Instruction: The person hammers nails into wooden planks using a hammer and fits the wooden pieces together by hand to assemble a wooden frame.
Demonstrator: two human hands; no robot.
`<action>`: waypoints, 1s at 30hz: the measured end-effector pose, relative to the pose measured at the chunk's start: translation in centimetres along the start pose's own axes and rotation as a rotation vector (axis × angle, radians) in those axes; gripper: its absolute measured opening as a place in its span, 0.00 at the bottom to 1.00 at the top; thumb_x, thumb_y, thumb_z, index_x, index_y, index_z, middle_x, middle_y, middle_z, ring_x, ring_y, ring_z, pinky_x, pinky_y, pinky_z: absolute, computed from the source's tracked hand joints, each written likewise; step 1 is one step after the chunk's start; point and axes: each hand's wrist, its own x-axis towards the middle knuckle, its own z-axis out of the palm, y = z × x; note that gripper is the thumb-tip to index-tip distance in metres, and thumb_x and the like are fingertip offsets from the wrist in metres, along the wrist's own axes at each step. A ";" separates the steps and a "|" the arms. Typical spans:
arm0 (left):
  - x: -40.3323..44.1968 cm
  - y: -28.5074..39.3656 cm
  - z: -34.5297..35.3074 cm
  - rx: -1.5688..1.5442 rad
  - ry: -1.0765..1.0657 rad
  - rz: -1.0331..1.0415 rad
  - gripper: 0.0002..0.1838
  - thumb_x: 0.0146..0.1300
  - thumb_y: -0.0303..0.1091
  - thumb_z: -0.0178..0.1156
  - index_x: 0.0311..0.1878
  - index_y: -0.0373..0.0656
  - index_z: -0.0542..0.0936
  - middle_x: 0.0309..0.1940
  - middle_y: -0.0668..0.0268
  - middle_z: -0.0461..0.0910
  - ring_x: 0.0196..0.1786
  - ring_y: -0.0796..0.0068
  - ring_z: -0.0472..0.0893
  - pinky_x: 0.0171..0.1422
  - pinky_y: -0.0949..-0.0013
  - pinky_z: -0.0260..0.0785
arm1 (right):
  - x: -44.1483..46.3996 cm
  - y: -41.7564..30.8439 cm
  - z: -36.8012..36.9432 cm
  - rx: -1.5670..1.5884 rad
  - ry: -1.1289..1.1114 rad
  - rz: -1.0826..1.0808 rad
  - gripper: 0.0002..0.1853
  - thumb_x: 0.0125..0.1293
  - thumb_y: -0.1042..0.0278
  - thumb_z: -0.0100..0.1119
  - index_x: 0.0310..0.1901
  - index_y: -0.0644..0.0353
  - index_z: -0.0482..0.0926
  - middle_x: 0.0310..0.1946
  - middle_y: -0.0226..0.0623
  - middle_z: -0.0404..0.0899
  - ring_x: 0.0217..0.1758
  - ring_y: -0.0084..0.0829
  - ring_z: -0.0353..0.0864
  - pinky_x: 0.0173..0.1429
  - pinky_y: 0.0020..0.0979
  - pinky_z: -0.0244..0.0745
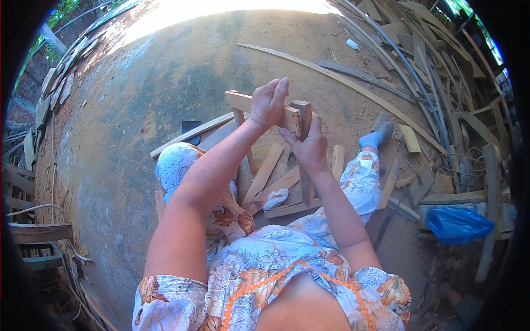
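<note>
A short pale wooden board (239,101) is held up in front of me. My left hand (269,103) is wrapped over it near its right end. At that end a darker wooden upright (305,182) meets the board, and my right hand (310,148) is closed around it with the thumb toward the board. Another narrow wooden upright (246,140) hangs below the board's left part; my left forearm hides some of it. Whether these pieces are fixed together cannot be made out.
Loose wood strips (264,172) and a crumpled white plastic piece (276,198) lie between my legs. A long curved strip (342,85) crosses the floor. Piled boards (425,49) stand at right, above a blue plastic bag (458,223). Slatted wooden pieces (38,234) are at left.
</note>
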 end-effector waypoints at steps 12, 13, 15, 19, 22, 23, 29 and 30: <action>0.1 -0.3 -0.2 -0.056 0.004 0.017 0.25 0.72 0.48 0.49 0.29 0.35 0.77 0.18 0.59 0.73 0.25 0.75 0.72 0.34 0.69 0.67 | 0.7 -0.4 -0.5 -0.107 -0.053 -0.056 0.37 0.52 0.42 0.71 0.55 0.54 0.62 0.36 0.40 0.82 0.34 0.43 0.85 0.35 0.40 0.80; 0.0 -0.1 -0.3 -0.051 -0.007 0.020 0.25 0.72 0.48 0.49 0.29 0.35 0.77 0.18 0.59 0.73 0.25 0.75 0.72 0.34 0.68 0.67 | 0.5 -0.3 -0.1 -0.001 -0.021 -0.037 0.37 0.53 0.42 0.71 0.54 0.55 0.62 0.36 0.40 0.82 0.34 0.43 0.85 0.34 0.40 0.80; 0.0 0.1 -0.2 -0.067 -0.010 -0.007 0.24 0.73 0.48 0.48 0.28 0.37 0.75 0.20 0.66 0.69 0.27 0.79 0.68 0.35 0.72 0.63 | 0.4 -0.3 0.2 -0.016 -0.007 -0.044 0.37 0.53 0.42 0.70 0.54 0.55 0.62 0.36 0.40 0.82 0.34 0.43 0.85 0.34 0.39 0.80; 0.0 0.2 -0.3 -0.082 -0.005 -0.036 0.24 0.74 0.48 0.47 0.27 0.38 0.74 0.21 0.72 0.66 0.29 0.82 0.64 0.35 0.75 0.59 | 0.4 -0.4 0.4 -0.057 0.004 -0.037 0.36 0.54 0.42 0.70 0.53 0.55 0.63 0.35 0.40 0.81 0.34 0.43 0.85 0.34 0.37 0.80; -0.1 0.3 -0.5 -0.038 -0.012 -0.038 0.24 0.73 0.47 0.47 0.27 0.38 0.74 0.21 0.72 0.67 0.29 0.83 0.65 0.36 0.75 0.60 | 0.2 -0.4 0.4 -0.060 -0.005 -0.024 0.35 0.55 0.43 0.70 0.53 0.56 0.63 0.35 0.41 0.82 0.34 0.43 0.85 0.34 0.37 0.80; -0.1 0.3 -0.5 -0.038 -0.012 -0.037 0.24 0.73 0.47 0.47 0.27 0.38 0.74 0.21 0.72 0.67 0.29 0.83 0.65 0.36 0.75 0.60 | 0.2 -0.5 0.4 -0.060 -0.005 -0.025 0.35 0.55 0.43 0.70 0.53 0.56 0.63 0.35 0.41 0.82 0.34 0.43 0.85 0.34 0.37 0.80; 0.1 0.0 -0.5 -0.048 -0.015 -0.015 0.24 0.73 0.47 0.47 0.27 0.38 0.74 0.21 0.72 0.68 0.29 0.83 0.65 0.36 0.75 0.60 | 0.3 0.4 -0.1 0.123 -0.037 -0.143 0.33 0.57 0.48 0.69 0.54 0.58 0.63 0.37 0.43 0.82 0.38 0.44 0.85 0.39 0.37 0.80; 0.2 -0.1 -0.6 -0.037 -0.019 -0.001 0.24 0.72 0.49 0.48 0.29 0.36 0.76 0.21 0.64 0.72 0.27 0.78 0.70 0.35 0.71 0.65 | 0.3 0.7 0.0 0.168 -0.041 -0.168 0.32 0.58 0.49 0.69 0.55 0.59 0.63 0.36 0.43 0.82 0.38 0.44 0.85 0.39 0.37 0.80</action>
